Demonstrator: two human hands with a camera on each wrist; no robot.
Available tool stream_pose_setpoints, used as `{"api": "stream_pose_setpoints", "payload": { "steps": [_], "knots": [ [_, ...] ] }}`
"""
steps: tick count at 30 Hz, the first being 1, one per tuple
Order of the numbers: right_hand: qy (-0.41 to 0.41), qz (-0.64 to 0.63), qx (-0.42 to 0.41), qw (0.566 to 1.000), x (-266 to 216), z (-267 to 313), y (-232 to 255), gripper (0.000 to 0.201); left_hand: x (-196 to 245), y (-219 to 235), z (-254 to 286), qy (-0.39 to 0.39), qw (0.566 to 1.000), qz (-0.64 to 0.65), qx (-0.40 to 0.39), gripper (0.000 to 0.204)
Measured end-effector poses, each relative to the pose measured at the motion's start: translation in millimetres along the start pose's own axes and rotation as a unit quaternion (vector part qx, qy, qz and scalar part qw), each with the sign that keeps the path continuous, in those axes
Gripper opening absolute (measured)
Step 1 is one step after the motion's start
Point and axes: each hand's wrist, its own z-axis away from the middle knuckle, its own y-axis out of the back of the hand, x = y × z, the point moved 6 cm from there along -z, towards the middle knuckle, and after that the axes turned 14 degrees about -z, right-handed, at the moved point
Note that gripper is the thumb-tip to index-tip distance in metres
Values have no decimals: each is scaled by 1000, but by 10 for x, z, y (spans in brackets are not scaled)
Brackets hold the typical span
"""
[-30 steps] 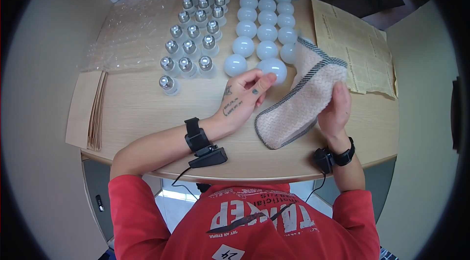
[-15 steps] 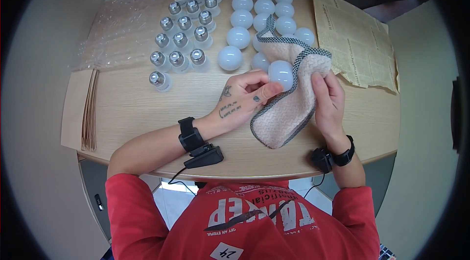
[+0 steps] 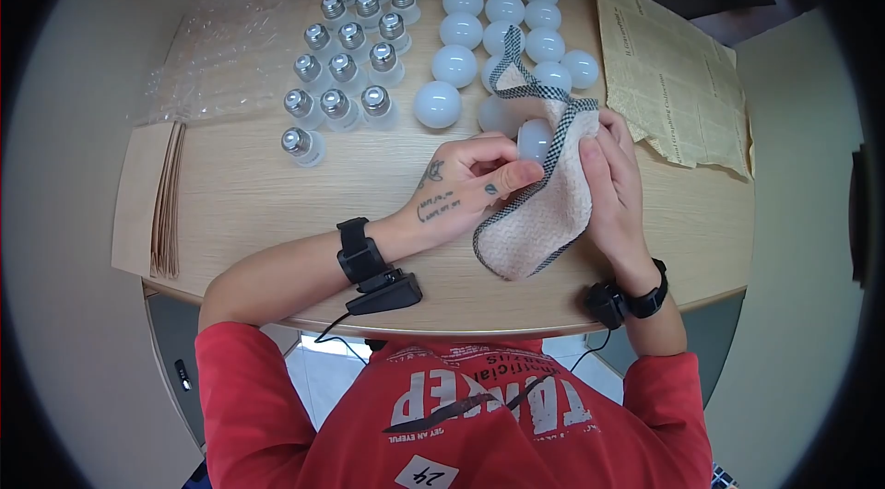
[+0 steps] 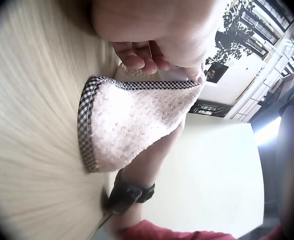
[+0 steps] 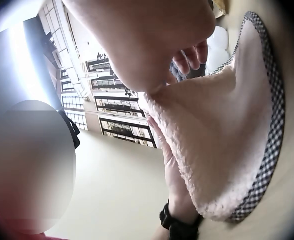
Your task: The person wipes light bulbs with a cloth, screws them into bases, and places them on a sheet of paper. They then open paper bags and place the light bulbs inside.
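In the head view, my left hand pinches a white light bulb between thumb and fingers, above the near part of the table. A pale, fluffy cloth with a black-and-white checked border hangs folded against the bulb's right side, covering part of it. My right hand grips this cloth from the right, thumb in front. From the left wrist, the cloth droops just past my left fingertips. The right wrist view shows the cloth spreading down from my right hand. The bulb's base is hidden.
Several bulbs lie in rows beyond my hands, globes up. Left of them, more bulbs stand with metal screw bases up. Bubble wrap and folded brown paper are at the left, printed paper at the right.
The bulb in my left hand has moved slightly right, against the cloth. My right hand has brought the cloth leftward and closer around the bulb's side.
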Motion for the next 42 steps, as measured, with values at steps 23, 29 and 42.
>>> {"api": "stream_pose_setpoints", "payload": {
  "steps": [23,29,42],
  "knots": [
    [82,-88,-78,990,-41,131,-102,23,-107,-256,97,54,987,18,-149,36],
    [-32,-82,-28,996,1,124,-92,22,-21,-271,115,56,986,43,-148,25],
    [-12,-48,-57,997,-49,135,-87,20,12,-292,145,14,990,51,-129,24]
  ]
}}
